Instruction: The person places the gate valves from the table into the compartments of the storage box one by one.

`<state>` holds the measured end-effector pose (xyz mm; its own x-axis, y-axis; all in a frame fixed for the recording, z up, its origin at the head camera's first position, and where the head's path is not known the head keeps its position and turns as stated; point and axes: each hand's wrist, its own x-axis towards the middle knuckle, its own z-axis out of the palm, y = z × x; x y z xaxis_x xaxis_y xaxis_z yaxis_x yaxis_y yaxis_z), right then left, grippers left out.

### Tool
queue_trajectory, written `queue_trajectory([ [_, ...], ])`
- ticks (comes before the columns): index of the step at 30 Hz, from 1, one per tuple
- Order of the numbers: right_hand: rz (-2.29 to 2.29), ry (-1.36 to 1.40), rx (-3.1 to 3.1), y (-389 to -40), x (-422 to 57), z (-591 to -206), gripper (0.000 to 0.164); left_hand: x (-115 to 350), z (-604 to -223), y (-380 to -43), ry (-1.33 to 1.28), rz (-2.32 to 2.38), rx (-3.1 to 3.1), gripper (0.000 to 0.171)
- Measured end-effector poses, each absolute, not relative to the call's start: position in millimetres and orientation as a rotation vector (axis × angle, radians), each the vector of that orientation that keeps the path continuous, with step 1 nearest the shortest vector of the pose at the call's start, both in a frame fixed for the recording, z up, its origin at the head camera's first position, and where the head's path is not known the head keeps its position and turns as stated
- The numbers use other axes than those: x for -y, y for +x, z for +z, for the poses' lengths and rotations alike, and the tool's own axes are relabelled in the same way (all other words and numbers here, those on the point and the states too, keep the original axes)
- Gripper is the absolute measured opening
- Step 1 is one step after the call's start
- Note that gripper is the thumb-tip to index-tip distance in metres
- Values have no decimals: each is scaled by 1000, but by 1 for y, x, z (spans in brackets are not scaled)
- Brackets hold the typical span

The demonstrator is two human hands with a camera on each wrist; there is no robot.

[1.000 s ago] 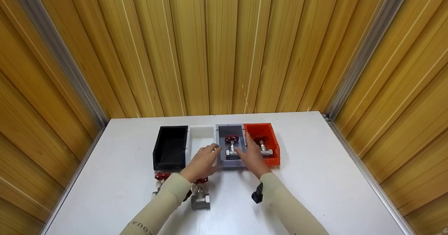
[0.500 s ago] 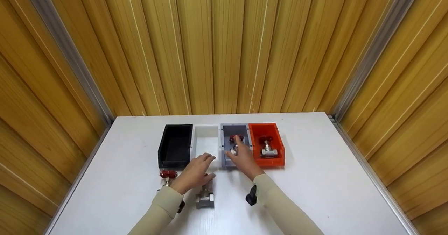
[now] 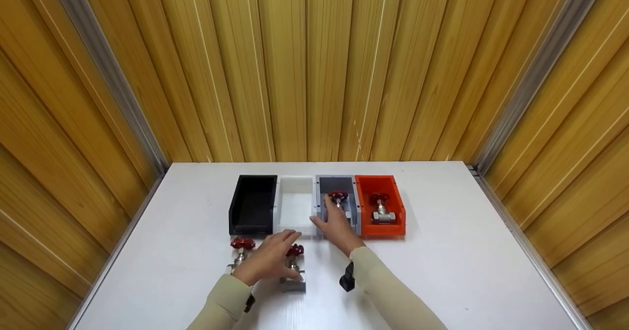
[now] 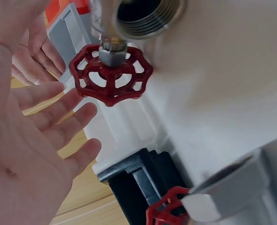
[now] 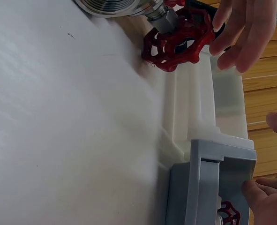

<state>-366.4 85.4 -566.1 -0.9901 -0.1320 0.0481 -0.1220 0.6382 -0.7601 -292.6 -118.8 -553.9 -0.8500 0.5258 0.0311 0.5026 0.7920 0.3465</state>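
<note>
My left hand (image 3: 270, 257) is over a gate valve with a red handwheel (image 3: 296, 250) on the white table. In the left wrist view, its spread fingers (image 4: 79, 119) are beside that handwheel (image 4: 111, 77) without curling round it. A second red-wheeled valve (image 3: 243, 243) stands to its left, partly behind the hand. My right hand (image 3: 340, 228) hovers at the front of the grey bin (image 3: 336, 180), fingers loosely extended, nothing held. Inside that bin is another valve (image 3: 339, 195), partly covered by the hand. The orange bin (image 3: 400, 228) holds one more valve (image 3: 383, 216).
A black bin (image 3: 253, 205) and a white bin (image 3: 296, 207) complete the row on the left, with nothing visible inside. Wood-patterned panels (image 3: 314, 74) close off the back and sides of the table (image 3: 452, 251).
The left hand has come down and back from the white bin to the front valve. The right hand has shifted left, uncovering the orange bin's valve. The head view has shifted slightly.
</note>
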Motion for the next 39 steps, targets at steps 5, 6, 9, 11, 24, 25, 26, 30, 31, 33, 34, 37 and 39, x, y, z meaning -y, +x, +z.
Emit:
queue_trajectory([
  [5, -1362, -220, -2808, -366, -81, -572, 81, 122, -559, -287, 792, 546, -2877, 111],
  [6, -1370, -222, -2806, -365, -80, -573, 81, 123, -560, -286, 782, 550, -2869, 113],
  [9, -1367, -232, -2819, -365, -78, -575, 81, 123, -563, -282, 754, 569, -2853, 118],
  [11, -1367, -245, -2834, -366, -77, -576, 80, 124, -565, -281, 755, 583, -2850, 120],
  [24, -1328, -255, -2876, -369, -69, -581, 78, 126, -575, -276, 887, 486, -2903, 125],
  [25, -1320, -251, -2876, -369, -68, -582, 78, 126, -575, -276, 899, 458, -2911, 126],
  [26, -1315, -238, -2871, -370, -68, -583, 79, 126, -575, -275, 909, 434, -2917, 126],
  [30, -1314, -229, -2868, -373, -67, -584, 79, 127, -576, -275, 898, 405, -2913, 127],
  [31, -1315, -222, -2865, -374, -66, -584, 79, 127, -576, -275, 887, 403, -2909, 127],
  [33, -1316, -222, -2866, -375, -66, -585, 80, 127, -576, -274, 868, 416, -2901, 127],
  [34, -1316, -224, -2868, -376, -65, -584, 80, 128, -576, -274, 858, 424, -2898, 127],
  [37, -1319, -231, -2874, -378, -64, -584, 80, 128, -575, -274, 828, 454, -2890, 124],
  [39, -1312, -236, -2882, -379, -64, -584, 80, 128, -575, -273, 811, 468, -2888, 122],
])
